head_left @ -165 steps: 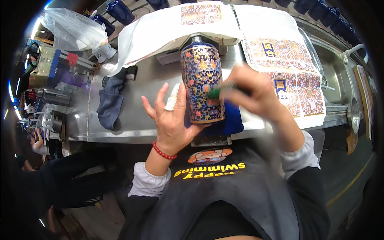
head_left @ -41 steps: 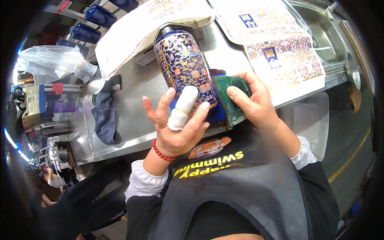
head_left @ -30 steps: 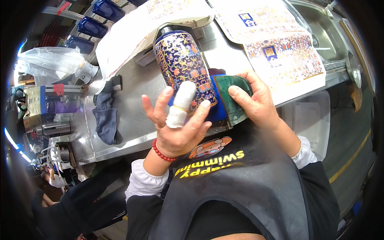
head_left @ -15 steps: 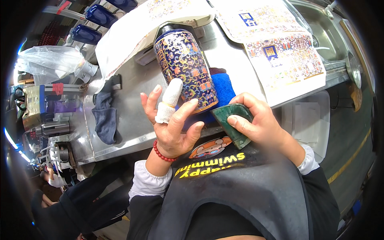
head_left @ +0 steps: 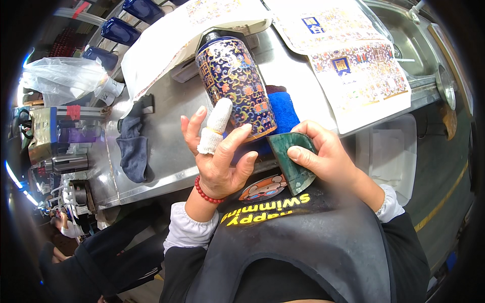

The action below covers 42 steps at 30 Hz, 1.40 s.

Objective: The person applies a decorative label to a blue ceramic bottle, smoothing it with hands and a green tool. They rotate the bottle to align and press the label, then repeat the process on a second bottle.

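1. While the vase (head_left: 235, 86) lies tilted on a blue towel (head_left: 283, 111) at the counter (head_left: 166, 146) edge, the left hand (head_left: 220, 156) spreads open against its base.
2. Right hand (head_left: 328, 159) pinches a green pad (head_left: 290, 161) just below the vase.

A dark blue vase (head_left: 235, 86) at upper centre is covered with gold scrolls and orange and pink flowers. A bright blue cloth (head_left: 283, 112) is seen beside it. A dark green curved pad (head_left: 292, 162) is shown at centre. A white bandage (head_left: 216, 126) and a red bead bracelet (head_left: 206, 192) are seen left of centre. Multicoloured patterned sheets (head_left: 353, 70) are spread at upper right on the grey metal surface (head_left: 166, 146).
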Available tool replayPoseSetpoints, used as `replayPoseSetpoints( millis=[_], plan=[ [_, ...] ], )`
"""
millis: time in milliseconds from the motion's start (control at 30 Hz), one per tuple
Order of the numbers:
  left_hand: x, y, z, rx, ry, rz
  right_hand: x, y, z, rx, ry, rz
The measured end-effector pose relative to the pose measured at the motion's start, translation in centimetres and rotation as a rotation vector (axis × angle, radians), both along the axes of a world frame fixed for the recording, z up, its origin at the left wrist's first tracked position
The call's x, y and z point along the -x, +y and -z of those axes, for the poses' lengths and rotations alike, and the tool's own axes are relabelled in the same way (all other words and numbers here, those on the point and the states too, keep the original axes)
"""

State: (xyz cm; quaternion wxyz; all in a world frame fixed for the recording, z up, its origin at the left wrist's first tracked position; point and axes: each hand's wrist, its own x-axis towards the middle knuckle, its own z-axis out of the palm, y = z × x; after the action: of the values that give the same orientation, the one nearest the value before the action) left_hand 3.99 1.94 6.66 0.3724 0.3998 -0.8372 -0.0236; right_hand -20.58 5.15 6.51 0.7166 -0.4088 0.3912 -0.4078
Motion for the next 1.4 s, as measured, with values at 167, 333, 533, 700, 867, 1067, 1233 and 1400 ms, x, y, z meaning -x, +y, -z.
replayPoseSetpoints(
  millis=[167,333,533,700,867,1067,1233,1400],
  plan=[
    [-0.1,0.0,-0.1,-0.006,-0.006,0.002,0.0,0.0,0.1,-0.041,-0.039,0.006],
    [0.0,0.1,-0.1,-0.018,-0.001,-0.007,0.1,0.0,0.3,-0.003,-0.022,-0.001],
    [0.3,0.2,-0.1,-0.005,0.008,0.006,0.1,0.0,0.3,-0.018,-0.06,0.02],
    [1.1,0.6,-0.3,0.013,-0.068,0.033,-0.1,-0.1,0.5,-0.005,-0.1,0.01],
    [1.9,0.8,-0.2,0.061,-0.106,0.017,-0.2,-0.1,0.9,0.035,-0.121,0.024],
    [1.8,0.8,0.4,0.091,-0.129,0.037,0.3,0.1,1.1,0.027,-0.057,0.029],
    [2.0,0.6,0.9,0.245,-0.217,-0.002,0.8,0.1,1.3,0.032,0.006,0.091],
    [2.5,-0.1,0.7,0.334,-0.324,0.041,1.1,0.0,1.4,0.078,0.041,0.125]
  ],
)
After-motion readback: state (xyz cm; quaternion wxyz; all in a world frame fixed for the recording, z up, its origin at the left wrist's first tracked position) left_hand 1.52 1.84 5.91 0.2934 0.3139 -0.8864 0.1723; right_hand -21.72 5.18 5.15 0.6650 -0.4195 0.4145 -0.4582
